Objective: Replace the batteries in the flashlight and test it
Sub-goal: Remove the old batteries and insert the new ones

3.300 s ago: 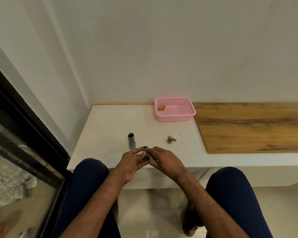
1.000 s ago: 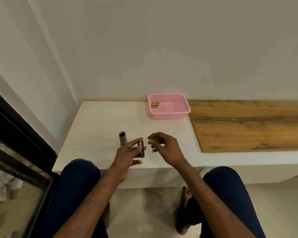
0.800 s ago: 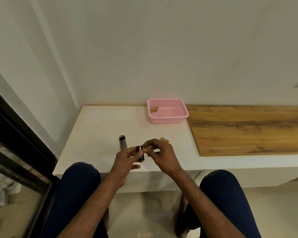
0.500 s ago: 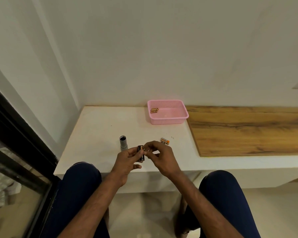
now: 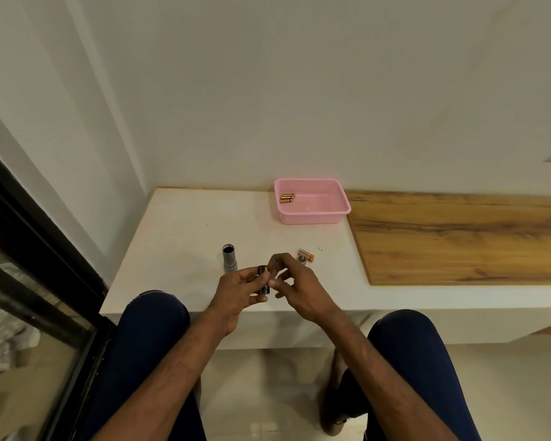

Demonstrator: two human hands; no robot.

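One dark battery holder [image 5: 264, 283], held upright in the left grip [image 5: 239, 291], fingers curled round it, apparently to steady loading; right grip [image 5: 295, 281] pinched its top end. Grey flashlight body [image 5: 229, 259] stood open-mouthed just beyond the left grip, likely awaiting it; spare batteries [image 5: 287, 198] lay in pink basket [image 5: 312, 218], well beyond.

The basket [image 5: 312, 218] is plastic, board [image 5: 458, 237] matt wood-grain, flashlight tube [image 5: 229, 261] perhaps metal.

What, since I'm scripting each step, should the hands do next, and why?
Probably draw another battery from the black cylindrical holder: the left hand grips it, the right hand pinches at its top, and one orange-tipped battery lies out on the white table.
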